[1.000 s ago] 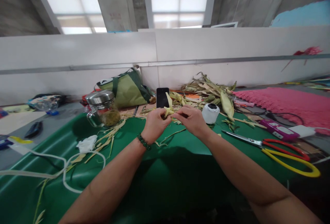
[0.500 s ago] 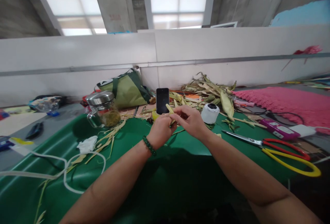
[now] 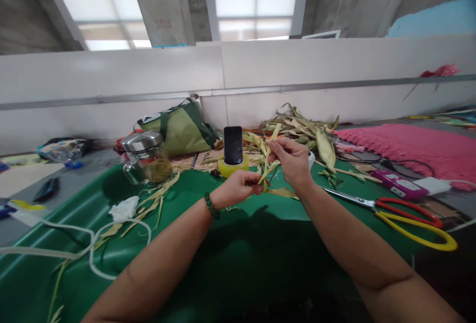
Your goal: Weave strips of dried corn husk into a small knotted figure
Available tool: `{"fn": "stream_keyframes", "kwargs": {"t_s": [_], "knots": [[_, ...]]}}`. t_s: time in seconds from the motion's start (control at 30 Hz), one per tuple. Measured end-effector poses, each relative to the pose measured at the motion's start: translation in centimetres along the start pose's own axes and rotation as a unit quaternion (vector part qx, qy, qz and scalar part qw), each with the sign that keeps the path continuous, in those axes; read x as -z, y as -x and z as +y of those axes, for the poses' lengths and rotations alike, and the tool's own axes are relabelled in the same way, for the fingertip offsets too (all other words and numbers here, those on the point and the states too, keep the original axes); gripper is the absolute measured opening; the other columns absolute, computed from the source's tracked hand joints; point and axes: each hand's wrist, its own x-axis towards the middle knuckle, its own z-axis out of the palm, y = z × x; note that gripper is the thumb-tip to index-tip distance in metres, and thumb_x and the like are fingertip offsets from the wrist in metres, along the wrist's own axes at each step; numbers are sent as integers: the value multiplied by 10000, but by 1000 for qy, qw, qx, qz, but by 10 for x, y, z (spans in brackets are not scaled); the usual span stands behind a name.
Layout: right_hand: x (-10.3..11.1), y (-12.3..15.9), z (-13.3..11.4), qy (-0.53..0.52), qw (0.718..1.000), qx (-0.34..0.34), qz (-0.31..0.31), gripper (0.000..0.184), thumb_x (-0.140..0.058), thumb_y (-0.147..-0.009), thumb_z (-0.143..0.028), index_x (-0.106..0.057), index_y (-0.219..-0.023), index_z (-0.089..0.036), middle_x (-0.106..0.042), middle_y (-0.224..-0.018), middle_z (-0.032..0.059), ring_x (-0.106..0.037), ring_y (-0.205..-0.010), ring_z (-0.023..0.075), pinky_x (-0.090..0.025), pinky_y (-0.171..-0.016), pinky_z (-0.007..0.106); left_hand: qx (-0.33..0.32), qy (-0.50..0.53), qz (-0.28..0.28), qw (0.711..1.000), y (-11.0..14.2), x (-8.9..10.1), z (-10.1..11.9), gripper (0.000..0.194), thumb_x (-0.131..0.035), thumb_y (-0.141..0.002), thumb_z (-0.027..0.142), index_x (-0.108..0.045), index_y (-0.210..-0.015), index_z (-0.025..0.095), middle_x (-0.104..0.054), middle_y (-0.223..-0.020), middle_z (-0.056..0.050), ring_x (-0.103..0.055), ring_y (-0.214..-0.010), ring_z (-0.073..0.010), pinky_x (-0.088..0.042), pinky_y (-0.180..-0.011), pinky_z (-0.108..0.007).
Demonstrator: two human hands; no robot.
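Between my two hands is a pale yellow-green corn husk strip (image 3: 266,166), folded or looped on itself above the green sheet. My left hand (image 3: 241,185), with a green bead bracelet at its wrist, pinches the lower end. Higher up and to the right, my right hand (image 3: 292,158) grips the strip between thumb and fingers, and a short end sticks up past them. Another flat piece hangs out to the right beneath the right hand. Behind the hands a phone (image 3: 233,145) stands upright on a yellow tape roll (image 3: 226,168). A white spool (image 3: 311,159) is mostly hidden by my right hand.
Dry corn husks (image 3: 323,147) are heaped at the back. Large scissors (image 3: 372,203) with red and yellow handles lie at right, near a purple power strip (image 3: 401,184). At left are a glass jar (image 3: 148,164), a white cord (image 3: 91,251) and crumpled tissue (image 3: 124,209); a green bag (image 3: 182,132) leans behind.
My hands have moved apart; the right hand went up and right with the husk strip, showing more of it. The tape roll under the phone now shows, while the spool is largely covered.
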Motion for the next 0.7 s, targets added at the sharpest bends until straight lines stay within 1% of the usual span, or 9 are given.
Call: {"fn": "stream_keyframes", "kwargs": {"t_s": [0.1, 0.2, 0.27, 0.33, 0.4, 0.47, 0.53, 0.6, 0.7], "knots": [[2, -3, 1, -30, 999, -35, -9, 307, -709, -686, -483, -678, -736, -181, -587, -548, -18, -545, -464, 103, -469, -470, 235, 38, 72, -13, 997, 3, 2, 4, 306, -632, -737, 424, -585, -644, 136, -559, -603, -5, -495, -567, -106, -396, -559, -229], [0, -2, 2, -17, 995, -49, -90, 356, -722, -655, -519, -686, -739, -175, -603, -550, -7, -573, -486, 126, -500, -500, 263, 78, 132, 11, 988, 5, 2, 7, 399, -642, -720, 529, -621, -701, 131, -585, -653, -18, -530, -573, -105, -451, -576, -243], [0, 0, 1, -14, 990, -42, -134, 397, -709, -659, -552, -689, -783, -175, -623, -583, 4, -598, -524, 141, -514, -531, 276, 88, 143, 18, 986, 4, 2, 7, 402, -676, -692, 525, -627, -725, 128, -574, -659, -8, -512, -543, -90, -455, -541, -233], [1, 0, -1, -12, 990, -18, -138, 432, -662, -696, -592, -675, -825, -180, -648, -665, 18, -607, -578, 139, -514, -568, 274, 81, 136, 49, 986, 2, 3, 5, 366, -684, -698, 489, -607, -731, 132, -538, -641, 18, -489, -499, -71, -441, -501, -217], [5, 0, -5, 21, 988, 20, -151, 446, -590, -755, -615, -654, -775, -174, -640, -692, 25, -585, -607, 127, -490, -581, 257, 73, 131, 111, 982, 0, 4, 3, 322, -662, -727, 452, -565, -736, 145, -495, -624, 44, -478, -459, -58, -412, -467, -202], [9, -1, -7, 92, 972, 51, -210, 442, -590, -767, -598, -642, -710, -163, -625, -676, 24, -560, -627, 123, -451, -565, 236, 74, 140, 166, 973, -2, 7, 1, 290, -638, -752, 423, -522, -739, 157, -468, -604, 57, -460, -433, -51, -368, -436, -191], [10, 0, -7, 156, 944, 59, -285, 404, -660, -726, -557, -639, -675, -158, -615, -653, 10, -544, -625, 119, -411, -536, 216, 83, 168, 196, 963, -2, 11, 2, 284, -628, -758, 418, -498, -751, 165, -446, -577, 66, -411, -421, -43, -317, -419, -183], [9, 0, -6, 178, 924, 47, -335, 405, -684, -712, -534, -603, -598, -153, -572, -575, -14, -508, -559, 100, -368, -489, 203, 77, 180, 206, 959, -1, 14, 3, 304, -652, -733, 428, -508, -772, 163, -428, -573, 73, -365, -438, -38, -281, -425, -182], [8, 0, -4, 156, 917, 26, -366, 469, -594, -790, -534, -549, -521, -154, -513, -490, -24, -468, -481, 82, -350, -456, 201, 55, 139, 189, 971, 2, 18, 6, 362, -727, -650, 434, -566, -792, 144, -458, -607, 62, -357, -490, -41, -264, -452, -194]]}}
